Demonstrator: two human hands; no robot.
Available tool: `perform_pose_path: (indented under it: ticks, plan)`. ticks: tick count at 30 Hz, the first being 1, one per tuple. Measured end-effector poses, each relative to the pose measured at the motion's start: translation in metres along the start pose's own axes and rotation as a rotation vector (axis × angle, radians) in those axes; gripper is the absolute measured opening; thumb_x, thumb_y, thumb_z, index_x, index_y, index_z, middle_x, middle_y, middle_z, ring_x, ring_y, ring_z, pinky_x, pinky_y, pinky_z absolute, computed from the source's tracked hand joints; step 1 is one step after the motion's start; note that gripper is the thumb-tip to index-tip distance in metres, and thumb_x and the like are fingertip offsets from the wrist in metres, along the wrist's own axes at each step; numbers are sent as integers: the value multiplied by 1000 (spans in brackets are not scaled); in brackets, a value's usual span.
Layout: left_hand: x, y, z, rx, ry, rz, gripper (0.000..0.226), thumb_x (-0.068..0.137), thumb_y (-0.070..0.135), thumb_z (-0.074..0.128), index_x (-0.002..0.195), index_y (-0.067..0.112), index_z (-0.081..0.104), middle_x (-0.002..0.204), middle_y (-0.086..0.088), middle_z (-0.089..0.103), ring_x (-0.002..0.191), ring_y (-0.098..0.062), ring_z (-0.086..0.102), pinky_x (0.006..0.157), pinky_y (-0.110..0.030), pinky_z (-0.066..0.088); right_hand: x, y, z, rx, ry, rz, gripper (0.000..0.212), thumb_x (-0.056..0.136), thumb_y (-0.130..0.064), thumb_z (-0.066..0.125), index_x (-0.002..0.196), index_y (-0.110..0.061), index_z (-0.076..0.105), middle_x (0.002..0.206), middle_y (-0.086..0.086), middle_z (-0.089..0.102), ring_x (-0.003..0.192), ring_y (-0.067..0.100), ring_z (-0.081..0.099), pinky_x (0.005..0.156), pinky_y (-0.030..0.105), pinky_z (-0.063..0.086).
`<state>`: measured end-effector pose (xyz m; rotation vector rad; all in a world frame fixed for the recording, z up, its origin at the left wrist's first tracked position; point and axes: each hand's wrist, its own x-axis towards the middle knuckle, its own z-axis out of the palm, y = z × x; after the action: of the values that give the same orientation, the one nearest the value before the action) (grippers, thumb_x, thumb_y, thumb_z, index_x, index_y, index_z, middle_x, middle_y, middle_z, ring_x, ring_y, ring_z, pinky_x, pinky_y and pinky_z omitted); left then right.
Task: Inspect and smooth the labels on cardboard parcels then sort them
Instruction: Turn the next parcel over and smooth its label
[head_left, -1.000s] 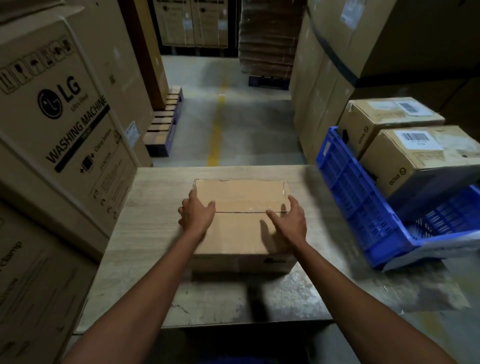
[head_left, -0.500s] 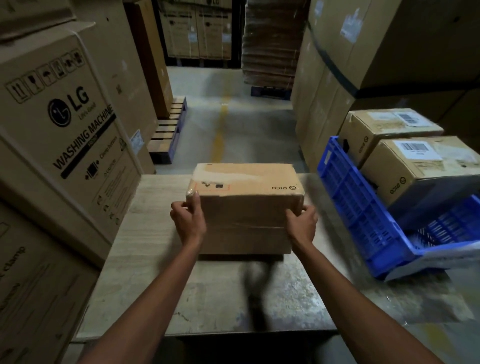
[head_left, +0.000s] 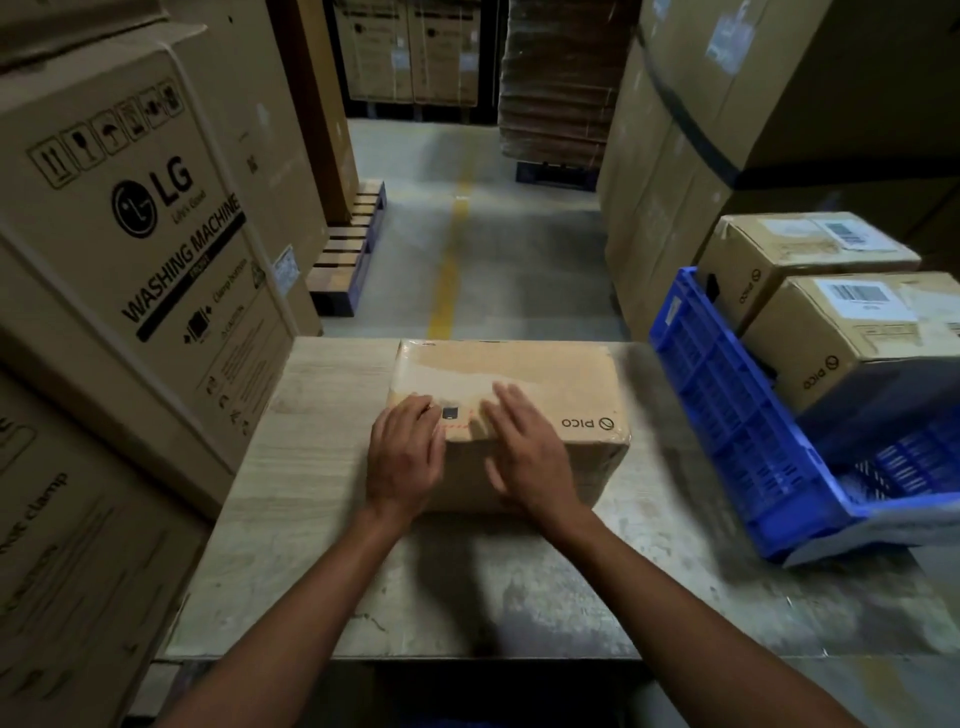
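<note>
Parcel of brown cardboard (head_left: 524, 379) lies on the pale wooden table (head_left: 311, 467) near the blue plastic crate (head_left: 727, 415), long axis pointing at that crate. Small label (head_left: 450, 414) sits between two open, empty hands on top: right hand (head_left: 524, 452) on the crate's side, left hand (head_left: 405, 452) away from it.

brown cardboard parcel (head_left: 550, 379), flat on table (head_left: 291, 467)

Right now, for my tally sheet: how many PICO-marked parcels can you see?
3: the parcel on the table; a near parcel and a far parcel at right, behind the wall of the blue crate. More may be hidden.
</note>
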<state>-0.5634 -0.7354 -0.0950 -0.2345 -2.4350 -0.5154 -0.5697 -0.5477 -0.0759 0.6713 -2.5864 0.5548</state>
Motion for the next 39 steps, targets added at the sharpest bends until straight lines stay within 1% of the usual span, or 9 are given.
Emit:
perform_pose_path:
  ticks: [4,9,14,22,25,27,31,36,39]
  plan:
    - [14,5,-11,94,-134,12,35,93,29,45,106,9,71,104,-10,67,97,-26,62,85,-41,50,7,-15,7,-163,-89,36,52,94,-48,41,121,-12,67,132,10,65,123,29,59,101,43,47]
    - [63,9,-14,182,-279,-30,21,91,24,58,90,8,71,90,-8,64,83,-22,57,71,-37,48,50,-7,-10,-225,-151,-10,28,96,-40,50,94,-15,62,97,8,62,88,29,57,71,39,42]
    - [62,15,-9,64,-479,-169,41,102,33,46,137,12,49,152,-14,43,142,-28,38,116,-41,35,53,0,4,-210,-372,61,56,100,-48,26,144,-18,44,155,15,39,144,34,35,114,54,31]
    - [100,55,-3,367,-695,-314,44,97,37,47,135,14,48,140,-18,49,123,-35,48,95,-48,45,85,26,-17,-153,-515,-38,61,92,-53,50,144,-19,49,148,6,51,136,29,46,105,43,43]
    - [93,74,14,326,-737,-406,62,100,43,43,152,16,27,161,-27,17,146,-48,17,114,-66,20,68,46,-27,-208,-554,106,88,89,-69,16,159,-16,23,167,12,19,154,29,18,122,50,20]
    - [82,69,22,276,-673,-375,60,104,45,30,158,21,17,166,-19,4,152,-42,0,119,-63,3,51,51,-26,-251,-556,216,94,89,-75,4,162,-16,8,169,11,-1,156,27,-2,124,56,4]
    - [84,58,25,244,-696,-376,58,106,47,24,159,27,12,168,-12,-3,153,-35,-7,120,-58,-6,60,54,-26,-223,-599,205,85,98,-71,17,162,-17,4,168,11,-7,156,26,-6,123,54,-1]
    - [68,57,20,156,-560,1,60,101,48,15,148,23,43,165,-6,24,153,-26,17,121,-49,15,48,68,-39,-168,-473,218,68,100,-62,24,158,-24,26,168,14,11,156,28,7,122,51,8]
    - [62,54,19,181,-625,185,78,92,62,2,153,27,35,164,-1,26,152,-22,19,121,-46,16,38,61,-33,-230,-408,356,70,100,-67,18,158,-28,22,167,19,8,156,33,4,120,58,8]
